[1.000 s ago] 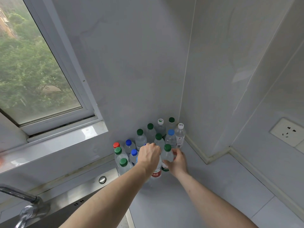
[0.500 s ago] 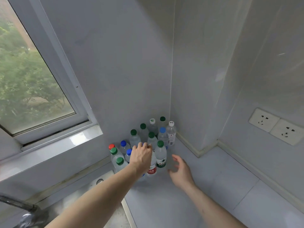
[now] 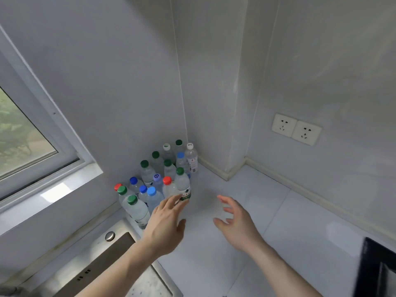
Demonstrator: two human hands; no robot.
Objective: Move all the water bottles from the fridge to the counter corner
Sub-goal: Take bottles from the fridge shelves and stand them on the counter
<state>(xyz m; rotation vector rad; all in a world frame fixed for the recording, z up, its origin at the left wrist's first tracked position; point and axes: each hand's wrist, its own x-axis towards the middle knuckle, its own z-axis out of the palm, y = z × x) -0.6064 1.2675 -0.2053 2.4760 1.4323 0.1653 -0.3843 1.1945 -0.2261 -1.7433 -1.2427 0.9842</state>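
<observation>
Two hands spread, left hand (image 3: 165,227) fingertips beside green-capped bottle (image 3: 182,185), right hand (image 3: 236,221) empty

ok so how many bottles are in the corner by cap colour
green caps: 7
blue caps: 4
red caps: 2
white caps: 2
purple cap: 1
total: 16

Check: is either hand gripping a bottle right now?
No. The left hand and right hand are open, fingers spread, just in front of the bottles.
</observation>
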